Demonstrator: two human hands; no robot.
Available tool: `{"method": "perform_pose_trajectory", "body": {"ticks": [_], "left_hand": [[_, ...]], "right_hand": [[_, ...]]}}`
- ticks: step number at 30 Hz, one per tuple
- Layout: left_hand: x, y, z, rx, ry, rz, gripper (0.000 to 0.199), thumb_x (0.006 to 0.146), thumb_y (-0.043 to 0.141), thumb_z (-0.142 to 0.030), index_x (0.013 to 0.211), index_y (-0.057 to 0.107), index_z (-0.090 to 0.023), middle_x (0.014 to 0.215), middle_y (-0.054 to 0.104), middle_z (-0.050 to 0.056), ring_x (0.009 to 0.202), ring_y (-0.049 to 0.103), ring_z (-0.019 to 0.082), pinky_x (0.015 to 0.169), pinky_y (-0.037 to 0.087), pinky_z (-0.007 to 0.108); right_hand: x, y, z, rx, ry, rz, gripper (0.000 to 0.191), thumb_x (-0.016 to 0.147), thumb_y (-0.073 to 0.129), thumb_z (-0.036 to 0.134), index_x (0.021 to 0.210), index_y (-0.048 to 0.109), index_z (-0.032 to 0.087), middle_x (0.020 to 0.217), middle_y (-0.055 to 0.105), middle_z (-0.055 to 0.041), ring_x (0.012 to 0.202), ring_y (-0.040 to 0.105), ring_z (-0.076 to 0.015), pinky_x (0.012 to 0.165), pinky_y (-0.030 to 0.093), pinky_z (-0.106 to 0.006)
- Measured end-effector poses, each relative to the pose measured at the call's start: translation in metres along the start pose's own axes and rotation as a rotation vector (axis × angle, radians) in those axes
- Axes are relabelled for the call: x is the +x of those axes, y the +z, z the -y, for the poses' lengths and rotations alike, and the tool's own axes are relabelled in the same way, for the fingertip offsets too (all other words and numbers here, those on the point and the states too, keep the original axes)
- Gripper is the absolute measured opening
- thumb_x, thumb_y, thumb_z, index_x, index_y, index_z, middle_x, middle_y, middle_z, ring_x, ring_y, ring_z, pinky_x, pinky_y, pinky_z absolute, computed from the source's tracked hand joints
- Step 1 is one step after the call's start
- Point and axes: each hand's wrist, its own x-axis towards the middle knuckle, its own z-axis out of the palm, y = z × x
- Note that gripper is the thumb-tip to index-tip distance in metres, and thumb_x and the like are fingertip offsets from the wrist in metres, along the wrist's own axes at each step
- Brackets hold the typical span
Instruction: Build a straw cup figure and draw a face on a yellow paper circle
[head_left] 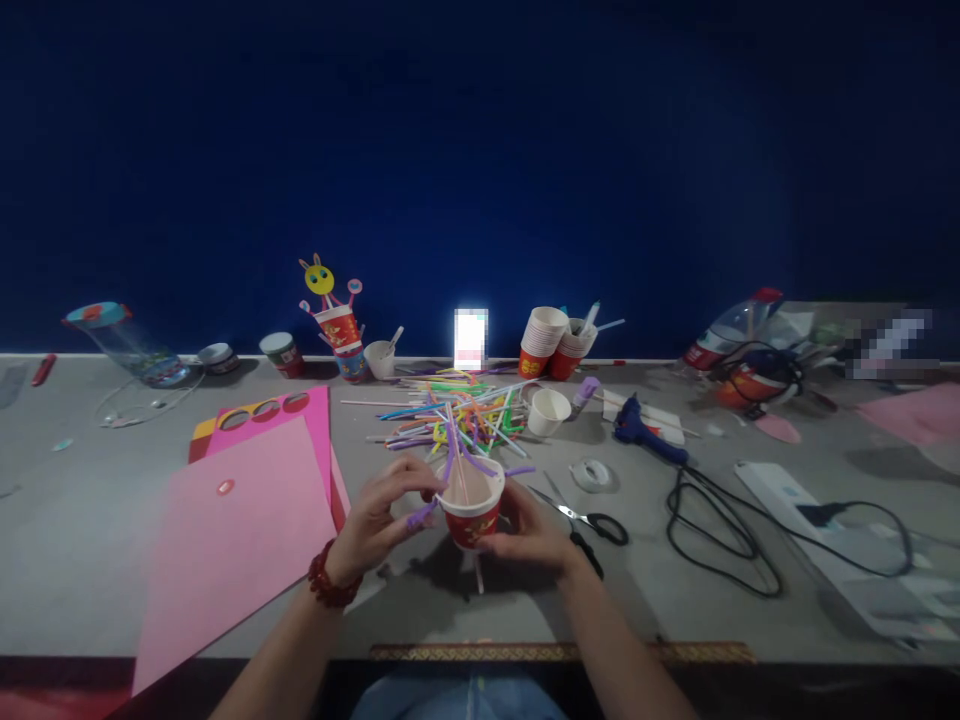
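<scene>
A red paper cup with a white rim (472, 525) is held above the table, its mouth tipped toward me. My right hand (529, 530) grips it from the right, thumb low on the front and fingers behind. At the cup's left side, the thumb and fingers of my left hand (394, 505) close around a purple straw (421, 517), and the fingertips reach the rim. More purple straw pieces stick out of the cup's top and right side. A thin pale straw (460, 470) stands inside, and a pale end shows below the cup.
Behind the cup lies a pile of colourful straws (480, 415) beside a white cup (548, 411). Scissors (581, 515), tape (591, 475) and a corded glue gun (645, 430) are rightward. Pink sheets (240, 540) lie left; a decorated cup figure (337, 325) stands behind them.
</scene>
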Motion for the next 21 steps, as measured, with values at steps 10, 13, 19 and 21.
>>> {"method": "perform_pose_trajectory", "body": {"ticks": [10, 13, 19, 21], "left_hand": [[0.017, -0.015, -0.022, 0.141, -0.020, 0.134, 0.022, 0.088, 0.071, -0.040, 0.097, 0.073, -0.020, 0.081, 0.072, 0.007, 0.074, 0.065, 0.019, 0.070, 0.050, 0.030], [0.018, -0.015, -0.019, 0.150, -0.089, 0.127, 0.022, 0.087, 0.071, -0.041, 0.093, 0.072, -0.020, 0.079, 0.072, 0.006, 0.073, 0.066, 0.019, 0.069, 0.051, 0.028], [0.009, -0.001, -0.005, 0.165, -0.079, -0.064, 0.029, 0.087, 0.071, -0.043, 0.073, 0.064, -0.018, 0.065, 0.065, 0.002, 0.060, 0.059, 0.014, 0.058, 0.046, 0.023], [0.007, 0.002, -0.002, 0.189, -0.069, -0.089, 0.029, 0.088, 0.070, -0.042, 0.073, 0.063, -0.018, 0.064, 0.063, 0.001, 0.057, 0.056, 0.013, 0.056, 0.045, 0.022]], "right_hand": [[-0.004, -0.002, -0.012, -0.089, -0.046, -0.008, 0.073, 0.064, 0.090, 0.042, 0.130, 0.062, 0.026, 0.127, 0.067, -0.0111, 0.116, 0.062, -0.0311, 0.100, 0.049, -0.048], [-0.004, 0.000, -0.008, -0.062, -0.030, -0.025, 0.071, 0.064, 0.090, 0.042, 0.127, 0.063, 0.024, 0.126, 0.067, -0.0117, 0.119, 0.061, -0.0321, 0.101, 0.047, -0.049], [-0.003, 0.006, 0.003, 0.048, 0.036, -0.021, 0.073, 0.063, 0.091, 0.043, 0.128, 0.063, 0.024, 0.128, 0.067, -0.0113, 0.117, 0.062, -0.0310, 0.099, 0.049, -0.047], [-0.003, 0.005, 0.002, 0.057, 0.043, -0.017, 0.074, 0.062, 0.091, 0.044, 0.128, 0.063, 0.023, 0.129, 0.067, -0.0119, 0.118, 0.062, -0.0315, 0.099, 0.049, -0.047]]}}
